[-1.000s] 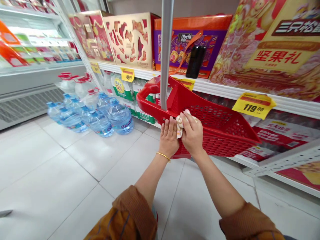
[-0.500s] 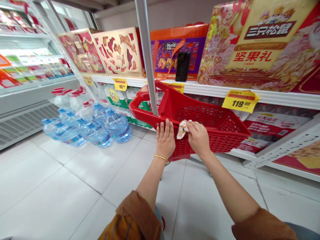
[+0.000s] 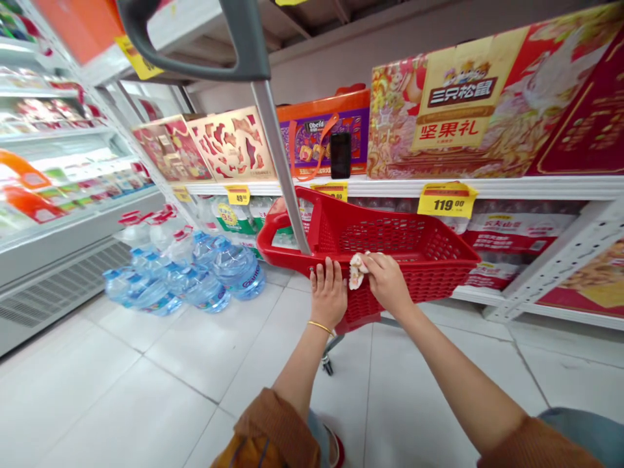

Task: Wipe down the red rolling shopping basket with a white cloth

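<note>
A red plastic shopping cart basket (image 3: 409,279) with perforated sides stands before me, its metal pole (image 3: 280,162) rising to a grey handle (image 3: 195,68). My left hand (image 3: 329,296) lies flat against the near rim, fingers stretched out and close together, with a gold bangle at the wrist. Just right of it, my right hand (image 3: 387,283) is closed round a crumpled white cloth (image 3: 357,272) with orange-pink patches, pressed on the same rim. Part of the cloth is hidden under the fingers.
Behind the cart, a white shelf (image 3: 375,187) carries gift boxes (image 3: 448,117), a dark phone (image 3: 340,156) and yellow price tags (image 3: 447,199). Large water bottles (image 3: 195,276) stand on the tiled floor at left, beside a refrigerated display (image 3: 82,260). A cart wheel (image 3: 327,365) shows below.
My view has tilted up and back, so the grey handle and a cart wheel now show. Both hands stay at about the same place on the rim, the cloth still in the right.
</note>
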Motion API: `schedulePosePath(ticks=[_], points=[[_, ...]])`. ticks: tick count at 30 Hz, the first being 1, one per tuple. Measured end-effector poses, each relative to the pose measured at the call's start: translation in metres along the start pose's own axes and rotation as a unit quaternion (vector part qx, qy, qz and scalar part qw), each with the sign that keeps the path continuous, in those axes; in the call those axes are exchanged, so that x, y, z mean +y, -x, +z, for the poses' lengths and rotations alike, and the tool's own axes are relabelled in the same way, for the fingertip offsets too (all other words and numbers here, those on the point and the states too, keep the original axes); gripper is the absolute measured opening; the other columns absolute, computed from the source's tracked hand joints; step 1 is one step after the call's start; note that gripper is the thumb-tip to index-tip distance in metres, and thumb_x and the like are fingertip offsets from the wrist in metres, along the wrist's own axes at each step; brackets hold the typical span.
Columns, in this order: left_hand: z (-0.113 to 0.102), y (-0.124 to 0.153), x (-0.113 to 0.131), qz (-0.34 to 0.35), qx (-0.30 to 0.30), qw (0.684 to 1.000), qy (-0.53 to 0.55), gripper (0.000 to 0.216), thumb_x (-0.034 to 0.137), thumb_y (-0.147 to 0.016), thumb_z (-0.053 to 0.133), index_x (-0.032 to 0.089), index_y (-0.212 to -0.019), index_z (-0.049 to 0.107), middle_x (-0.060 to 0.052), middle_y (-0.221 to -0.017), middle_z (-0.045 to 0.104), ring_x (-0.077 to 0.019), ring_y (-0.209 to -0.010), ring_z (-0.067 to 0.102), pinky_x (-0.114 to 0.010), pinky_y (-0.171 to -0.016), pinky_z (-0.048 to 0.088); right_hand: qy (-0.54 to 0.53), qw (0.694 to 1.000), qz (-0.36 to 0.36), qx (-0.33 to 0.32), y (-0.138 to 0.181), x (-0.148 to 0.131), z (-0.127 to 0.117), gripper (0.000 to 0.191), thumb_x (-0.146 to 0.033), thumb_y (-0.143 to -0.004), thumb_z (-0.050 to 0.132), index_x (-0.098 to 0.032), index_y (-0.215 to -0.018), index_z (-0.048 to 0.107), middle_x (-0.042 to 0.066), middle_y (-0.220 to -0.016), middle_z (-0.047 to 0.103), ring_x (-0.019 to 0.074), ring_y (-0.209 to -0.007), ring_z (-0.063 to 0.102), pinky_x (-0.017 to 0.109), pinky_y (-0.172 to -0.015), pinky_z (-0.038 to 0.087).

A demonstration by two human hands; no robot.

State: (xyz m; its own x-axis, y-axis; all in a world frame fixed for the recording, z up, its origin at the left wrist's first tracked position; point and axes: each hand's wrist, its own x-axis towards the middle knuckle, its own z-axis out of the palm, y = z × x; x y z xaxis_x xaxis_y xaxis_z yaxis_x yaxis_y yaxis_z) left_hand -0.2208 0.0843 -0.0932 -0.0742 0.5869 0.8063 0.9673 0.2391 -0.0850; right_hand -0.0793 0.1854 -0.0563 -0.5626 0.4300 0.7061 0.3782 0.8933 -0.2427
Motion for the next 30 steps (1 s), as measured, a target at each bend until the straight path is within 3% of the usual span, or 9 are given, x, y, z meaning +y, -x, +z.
schedulePosePath(ticks=[17, 30], points=[[-0.057, 0.029, 0.011, 0.035, -0.010, 0.999, 0.023, 0.080, 0.024, -0.088, 0.055, 0.018, -0.150, 0.006, -0.013, -0.157, -0.009, -0.0304, -0.144, -0.012, -0.056, -0.116, 0.005, -0.046, 0.999, 0.018, -0.011, 0.029, -0.035, -0.029, 0.036, -0.013, -0.091, 0.043, -0.018, -0.124, 0.055, 0.011, -0.112, 0.061, 0.0230, -0.102, 0.051, 0.037, -0.087, 0.041], [-0.086, 0.053, 0.032, 0.019, -0.026, 0.999, 0.011, 0.085, 0.021, -0.084, 0.058, 0.019, -0.150, 0.004, -0.015, -0.156, -0.011, -0.0360, -0.143, -0.013, -0.064, -0.114, 0.006, -0.058, 0.997, 0.042, -0.011, 0.059, -0.064, -0.064, 0.036, -0.013, -0.091, 0.043, -0.019, -0.124, 0.056, 0.010, -0.110, 0.061, 0.0226, -0.097, 0.050, 0.035, -0.085, 0.040]])
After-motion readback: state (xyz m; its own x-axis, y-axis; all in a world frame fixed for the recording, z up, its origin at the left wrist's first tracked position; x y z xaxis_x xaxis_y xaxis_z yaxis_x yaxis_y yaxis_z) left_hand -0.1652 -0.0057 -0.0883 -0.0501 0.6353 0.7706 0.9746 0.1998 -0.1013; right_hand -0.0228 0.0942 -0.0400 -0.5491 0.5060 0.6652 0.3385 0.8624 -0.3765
